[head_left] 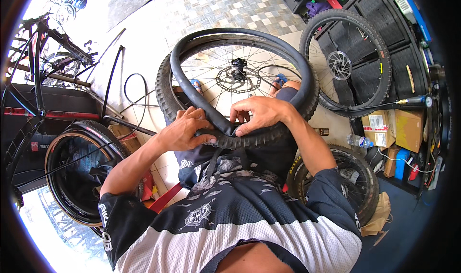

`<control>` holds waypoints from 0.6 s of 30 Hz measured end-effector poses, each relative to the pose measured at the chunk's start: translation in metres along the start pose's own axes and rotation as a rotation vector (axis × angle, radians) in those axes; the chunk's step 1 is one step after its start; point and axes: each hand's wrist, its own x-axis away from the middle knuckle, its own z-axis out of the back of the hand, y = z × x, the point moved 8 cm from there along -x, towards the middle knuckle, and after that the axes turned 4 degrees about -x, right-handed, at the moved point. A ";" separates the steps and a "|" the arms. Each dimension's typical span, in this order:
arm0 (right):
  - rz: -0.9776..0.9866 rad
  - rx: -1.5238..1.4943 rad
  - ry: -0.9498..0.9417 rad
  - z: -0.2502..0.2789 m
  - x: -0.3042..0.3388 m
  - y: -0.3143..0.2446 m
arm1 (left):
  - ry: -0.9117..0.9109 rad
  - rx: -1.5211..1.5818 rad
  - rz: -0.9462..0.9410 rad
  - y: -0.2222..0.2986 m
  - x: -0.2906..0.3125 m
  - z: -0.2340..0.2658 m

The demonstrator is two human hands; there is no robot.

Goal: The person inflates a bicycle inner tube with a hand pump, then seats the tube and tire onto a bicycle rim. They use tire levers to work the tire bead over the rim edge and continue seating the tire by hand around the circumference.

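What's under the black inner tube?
A knobbly tire shows around the inner tube; a brake disc shows through its loop. Whatever lies directly beneath the tube is covered, and the left hand and right hand hide more.

Inner tube [186, 91] lying on a wheel [238, 75] before the person [225, 215], bicycle frame [39, 73] at left, second wheel [340, 65] and boxes [408, 129] at right.
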 end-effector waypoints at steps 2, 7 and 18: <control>0.019 -0.048 0.014 -0.008 0.001 0.005 | -0.106 -0.053 0.042 -0.003 -0.003 -0.007; 0.014 -0.056 0.079 -0.021 -0.001 0.017 | -0.129 -0.168 0.050 0.005 -0.007 -0.017; -0.052 0.114 0.111 -0.021 -0.015 0.011 | 0.111 -0.207 0.065 0.037 0.018 -0.002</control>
